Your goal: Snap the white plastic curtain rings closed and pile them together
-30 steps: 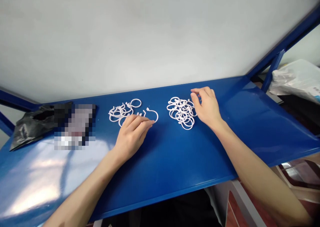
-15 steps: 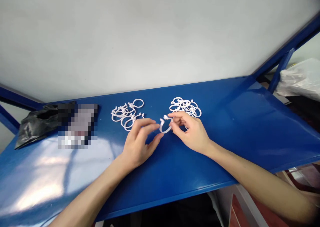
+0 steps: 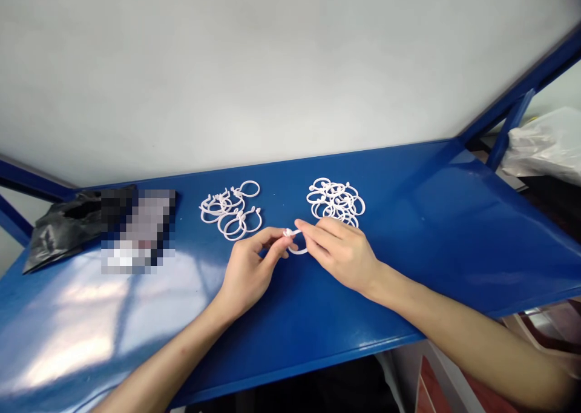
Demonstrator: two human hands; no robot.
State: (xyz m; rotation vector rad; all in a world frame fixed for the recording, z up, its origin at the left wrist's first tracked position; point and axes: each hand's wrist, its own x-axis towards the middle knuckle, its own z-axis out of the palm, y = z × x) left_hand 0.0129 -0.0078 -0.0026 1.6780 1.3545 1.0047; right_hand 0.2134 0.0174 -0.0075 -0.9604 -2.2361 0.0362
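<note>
The white ring [image 3: 298, 251] is held just above the blue shelf board [image 3: 454, 231], near the middle of the board's width. All positions below are referenced to this ring.

- The left hand [image 3: 249, 274] approaches the ring from the lower left. Its thumb and index finger are pressed together on the ring's left end; the other fingers are curled under the palm.
- The right hand [image 3: 342, 252] approaches the ring from the right. Its thumb and index finger pinch the ring's upper right part, and the other fingers are folded loosely behind them. The fingertips of both hands nearly meet at the top of the ring.
- The left pile of rings [image 3: 231, 210] lies on the board behind the ring and to its left, clear of both hands. Several of these rings show open ends.
- The right pile of rings [image 3: 336, 200] lies behind the ring and slightly to its right, just beyond the right hand's knuckles.
- A black bag [image 3: 63, 228] lies far to the left of the ring, at the board's end.
- A pixelated object [image 3: 136, 231] lies between the black bag and the left pile.
- A clear plastic bag [image 3: 540, 146] sits far to the right of the ring, beyond the board's frame.
</note>
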